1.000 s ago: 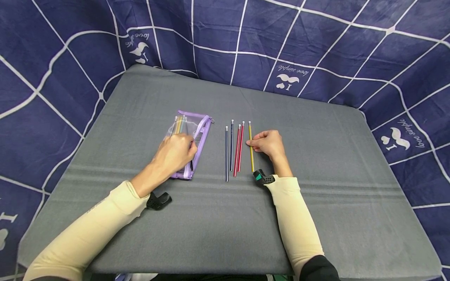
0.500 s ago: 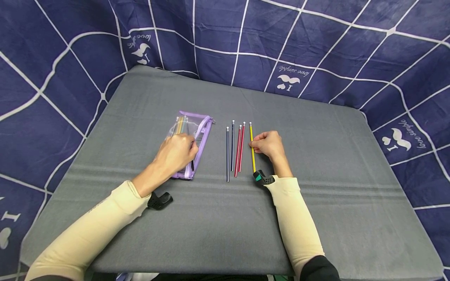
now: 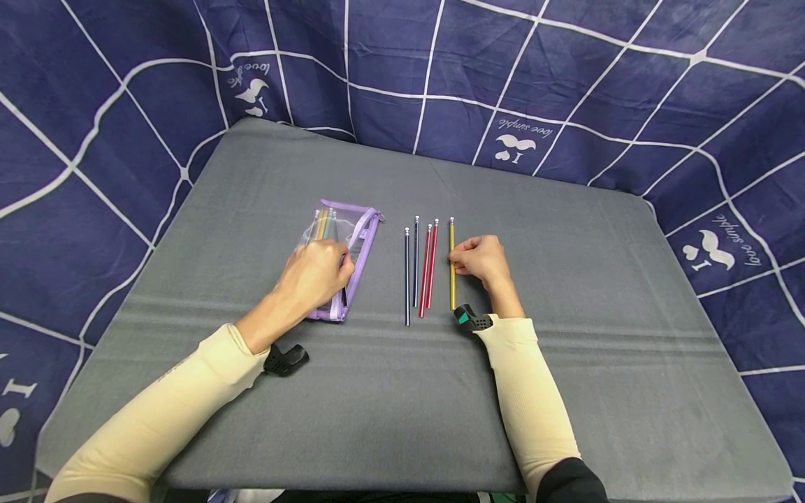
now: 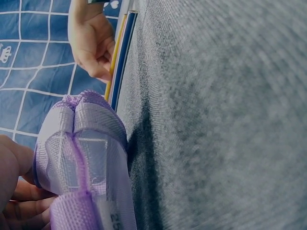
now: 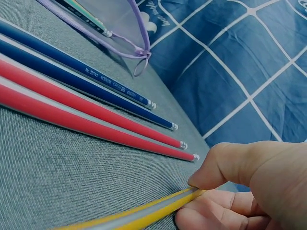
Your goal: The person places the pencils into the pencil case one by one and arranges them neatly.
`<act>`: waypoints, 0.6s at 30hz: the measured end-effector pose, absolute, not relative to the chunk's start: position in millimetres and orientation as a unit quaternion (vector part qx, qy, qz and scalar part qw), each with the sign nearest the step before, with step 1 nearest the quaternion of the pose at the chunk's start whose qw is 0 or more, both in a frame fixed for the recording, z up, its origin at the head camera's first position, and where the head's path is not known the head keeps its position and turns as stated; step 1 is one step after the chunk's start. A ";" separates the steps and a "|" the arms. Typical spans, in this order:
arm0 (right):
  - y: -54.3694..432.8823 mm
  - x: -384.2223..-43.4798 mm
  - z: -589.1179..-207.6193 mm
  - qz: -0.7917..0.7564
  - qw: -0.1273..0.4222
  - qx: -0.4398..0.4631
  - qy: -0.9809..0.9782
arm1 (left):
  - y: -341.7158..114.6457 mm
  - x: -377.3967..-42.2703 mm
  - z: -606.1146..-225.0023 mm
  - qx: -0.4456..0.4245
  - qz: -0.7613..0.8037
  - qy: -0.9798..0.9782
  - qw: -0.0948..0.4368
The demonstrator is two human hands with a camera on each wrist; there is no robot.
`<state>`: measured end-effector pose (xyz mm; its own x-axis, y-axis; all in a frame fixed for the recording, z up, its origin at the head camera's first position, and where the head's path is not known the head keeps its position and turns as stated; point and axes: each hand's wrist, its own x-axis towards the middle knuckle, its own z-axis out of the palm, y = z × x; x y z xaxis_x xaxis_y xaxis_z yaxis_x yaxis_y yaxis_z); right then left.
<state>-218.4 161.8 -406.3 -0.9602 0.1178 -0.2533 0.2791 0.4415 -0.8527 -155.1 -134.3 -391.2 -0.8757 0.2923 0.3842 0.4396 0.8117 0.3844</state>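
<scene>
My right hand (image 3: 483, 257) pinches a yellow pencil (image 3: 452, 241) between thumb and fingers, about midway along it. The right wrist view shows the yellow pencil (image 5: 158, 211) running from the fingertips toward the lower left, close over the cloth. My left hand (image 3: 316, 274) grips a clear pencil case (image 3: 360, 258) with purple trim and a zipper, covering its middle. Several pencils show through its film at the far end. In the left wrist view the case (image 4: 96, 143) bulges beside the thumb and fingers. Between the hands lie two blue pencils (image 3: 407, 279) and two red pencils (image 3: 432, 262).
Grey cloth (image 3: 390, 405) covers the table. A blue curtain with white lines (image 3: 390, 63) hangs along the back and both sides. A black wrist mount (image 3: 286, 360) sits on the left cuff and another black mount (image 3: 472, 319) on the right.
The yellow pencil, pinched in my right hand, has shifted slightly right, away from the red ones, and now stands nearly parallel to the row's direction. My left hand stays on the pencil case.
</scene>
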 end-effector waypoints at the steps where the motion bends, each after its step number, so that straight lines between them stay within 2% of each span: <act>1: 161.8 -218.2 -406.1 -0.521 0.079 0.118 0.841 | -134.2 -154.8 -391.1 -0.195 -0.237 -0.939 0.155; 18: 163.2 -217.4 -404.3 -0.565 0.098 0.119 0.811 | -134.5 -155.9 -392.2 -0.198 -0.238 -0.937 0.161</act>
<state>-217.4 163.2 -404.3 -0.9527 0.0826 -0.2926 0.3031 0.3337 -0.8926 -155.9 -134.5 -392.2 -0.8698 0.2943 0.3961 0.4476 0.8084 0.3823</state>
